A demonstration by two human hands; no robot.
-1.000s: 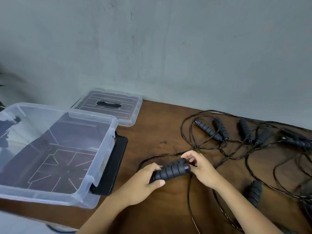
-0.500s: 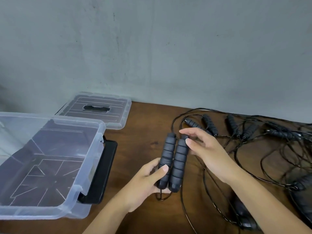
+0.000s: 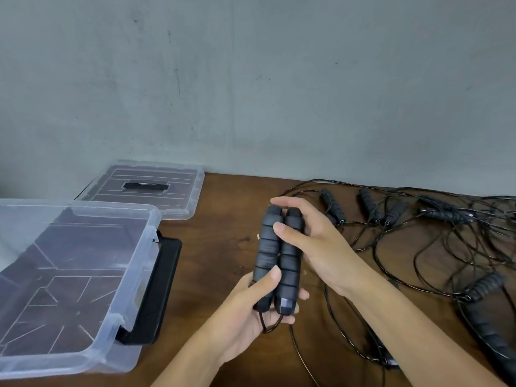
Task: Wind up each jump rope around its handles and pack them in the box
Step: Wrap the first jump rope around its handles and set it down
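Black foam handles (image 3: 279,252) — a pair, side by side and near upright — sit above the wooden table (image 3: 223,213), held at both ends. Left hand (image 3: 251,311) grips their lower ends, thumb across the front; a loop of thin black rope (image 3: 329,331) hangs below it. Right hand (image 3: 312,236) curls round their upper ends, fingers over the top. Clear plastic box (image 3: 117,275) stands open to the left with a black latch (image 3: 159,289) on its side; its lid (image 3: 156,188) lies behind, against the wall. Other jump ropes (image 3: 418,219) lie tangled on the right — unwound.
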